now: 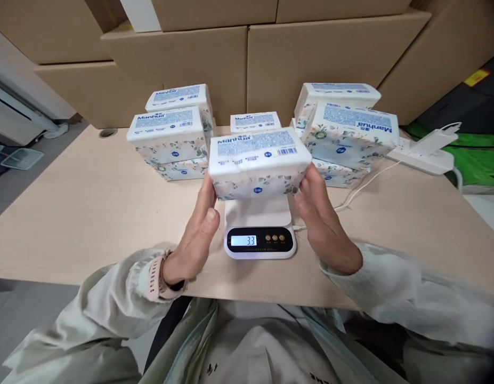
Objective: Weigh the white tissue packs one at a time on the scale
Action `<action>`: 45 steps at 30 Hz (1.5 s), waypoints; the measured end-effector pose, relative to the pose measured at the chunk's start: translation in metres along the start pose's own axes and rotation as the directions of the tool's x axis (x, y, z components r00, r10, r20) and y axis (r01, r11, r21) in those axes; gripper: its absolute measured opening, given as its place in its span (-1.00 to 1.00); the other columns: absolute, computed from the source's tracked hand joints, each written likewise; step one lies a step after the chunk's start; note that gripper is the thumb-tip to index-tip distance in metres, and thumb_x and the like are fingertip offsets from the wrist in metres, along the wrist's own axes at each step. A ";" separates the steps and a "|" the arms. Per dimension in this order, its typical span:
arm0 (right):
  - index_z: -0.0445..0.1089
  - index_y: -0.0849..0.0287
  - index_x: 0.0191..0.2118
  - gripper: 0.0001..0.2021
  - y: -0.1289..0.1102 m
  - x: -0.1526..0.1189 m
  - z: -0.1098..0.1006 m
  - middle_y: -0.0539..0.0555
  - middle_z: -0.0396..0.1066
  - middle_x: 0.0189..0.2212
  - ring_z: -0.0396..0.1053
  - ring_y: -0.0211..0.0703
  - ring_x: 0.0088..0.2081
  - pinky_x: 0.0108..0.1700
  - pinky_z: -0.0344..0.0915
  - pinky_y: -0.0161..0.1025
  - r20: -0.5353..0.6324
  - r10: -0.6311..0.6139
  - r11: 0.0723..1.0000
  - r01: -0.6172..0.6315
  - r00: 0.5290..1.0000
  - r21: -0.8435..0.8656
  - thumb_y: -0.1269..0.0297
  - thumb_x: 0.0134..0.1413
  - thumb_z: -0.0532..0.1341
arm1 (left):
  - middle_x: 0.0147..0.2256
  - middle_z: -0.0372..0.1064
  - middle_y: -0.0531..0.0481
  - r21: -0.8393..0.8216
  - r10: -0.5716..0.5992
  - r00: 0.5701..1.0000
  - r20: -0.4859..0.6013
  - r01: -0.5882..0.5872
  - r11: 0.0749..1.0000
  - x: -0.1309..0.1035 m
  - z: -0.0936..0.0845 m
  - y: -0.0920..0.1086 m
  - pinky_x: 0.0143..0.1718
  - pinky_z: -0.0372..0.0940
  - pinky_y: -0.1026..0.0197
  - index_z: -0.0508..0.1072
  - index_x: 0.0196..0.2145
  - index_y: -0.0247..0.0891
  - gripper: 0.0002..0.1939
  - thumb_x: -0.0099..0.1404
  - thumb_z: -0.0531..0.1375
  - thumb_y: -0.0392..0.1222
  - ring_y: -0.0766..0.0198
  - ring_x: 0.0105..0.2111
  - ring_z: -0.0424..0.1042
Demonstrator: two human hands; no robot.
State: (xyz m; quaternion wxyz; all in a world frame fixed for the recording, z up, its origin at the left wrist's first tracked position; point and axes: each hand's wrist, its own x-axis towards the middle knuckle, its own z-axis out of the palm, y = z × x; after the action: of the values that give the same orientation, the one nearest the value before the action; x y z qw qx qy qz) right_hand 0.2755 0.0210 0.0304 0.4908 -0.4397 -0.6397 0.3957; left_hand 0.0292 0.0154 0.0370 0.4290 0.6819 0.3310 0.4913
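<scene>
Held over the scale (259, 232), between a partly curled left hand (194, 229) and right hand (324, 224) cupping opposite ends of the pack (259, 160). Probably light, soft and slick-wrapped; best taken by both ends, squeezing gently.

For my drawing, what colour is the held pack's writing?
The pack's writing is blue; see head view.

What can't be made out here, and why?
Head view:
Scale, far part: behind held pack.
Left hand and right hand, some fingertips: behind that pack.
Middle rear pack, lower part: behind it too.
Button labels: too small to read.
Top boxes: cut off by upper edge.
</scene>
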 end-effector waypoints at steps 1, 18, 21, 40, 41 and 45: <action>-0.08 -0.35 0.62 -0.25 0.008 -0.007 -0.002 -0.14 -0.11 0.68 -0.14 -0.01 0.69 0.69 -0.01 0.20 0.000 0.020 1.000 -0.020 1.000 -0.009 -0.22 0.48 0.15 | 0.66 -0.28 0.26 0.002 -0.013 1.000 0.020 0.013 1.000 -0.006 0.000 -0.003 0.71 -0.22 -0.16 0.06 0.61 0.23 -0.33 0.65 -0.03 0.29 -0.02 0.68 -0.37; 0.25 -0.44 0.49 -0.47 0.055 -0.038 -0.020 -0.11 0.37 0.49 0.26 0.10 0.55 0.61 0.18 0.33 -0.245 -0.155 0.976 0.109 0.957 -0.190 0.05 0.51 0.16 | 0.61 -0.04 0.22 -0.058 -0.081 0.986 -0.147 0.073 0.996 -0.022 -0.012 -0.051 0.69 -0.15 -0.19 0.22 0.54 0.29 -0.42 0.66 -0.03 0.27 0.00 0.65 -0.13; 0.36 -0.56 0.38 -0.55 0.055 -0.037 -0.019 -0.14 0.52 0.35 0.41 0.13 0.45 0.52 0.32 0.34 -0.335 -0.099 0.988 0.052 0.937 -0.148 0.04 0.50 0.18 | 0.60 0.02 0.17 -0.109 -0.141 0.976 -0.164 0.125 0.986 -0.022 -0.018 -0.054 0.68 -0.12 -0.22 0.29 0.51 0.26 -0.40 0.63 -0.01 0.34 -0.03 0.64 -0.08; 0.56 -0.43 0.25 -0.62 0.045 -0.038 -0.013 -0.04 0.62 0.22 0.48 0.21 0.34 0.37 0.39 0.42 -0.405 -0.049 0.994 0.004 0.913 -0.111 0.07 0.47 0.17 | 0.52 0.22 0.03 -0.242 -0.321 0.932 -0.166 0.277 0.930 -0.013 -0.017 -0.047 0.65 -0.10 -0.37 0.41 0.44 0.16 -0.36 0.56 0.07 0.39 -0.16 0.62 0.01; 0.56 -0.43 0.24 -0.63 0.045 -0.038 -0.012 -0.04 0.62 0.22 0.49 0.21 0.34 0.37 0.40 0.40 -0.413 -0.049 0.994 0.005 0.910 -0.107 0.06 0.47 0.17 | 0.52 0.22 0.03 -0.240 -0.322 0.932 -0.165 0.279 0.930 -0.013 -0.017 -0.047 0.65 -0.10 -0.36 0.42 0.44 0.15 -0.36 0.56 0.08 0.39 -0.16 0.61 0.01; 0.58 -0.41 0.23 -0.64 0.047 -0.038 -0.013 -0.06 0.63 0.21 0.50 0.20 0.33 0.37 0.39 0.37 -0.430 -0.052 0.995 0.012 0.902 -0.096 0.05 0.48 0.18 | 0.52 0.23 0.04 -0.245 -0.326 0.930 -0.169 0.281 0.928 -0.013 -0.017 -0.047 0.65 -0.09 -0.34 0.43 0.43 0.14 -0.34 0.55 0.07 0.40 -0.16 0.61 0.01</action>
State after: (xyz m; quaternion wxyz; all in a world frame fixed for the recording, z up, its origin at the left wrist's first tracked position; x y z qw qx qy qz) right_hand 0.3012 -0.0002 -0.0216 0.6061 -0.5277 -0.5396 0.2511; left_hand 0.0077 0.0278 -0.0083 0.5349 0.5166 0.4202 0.5200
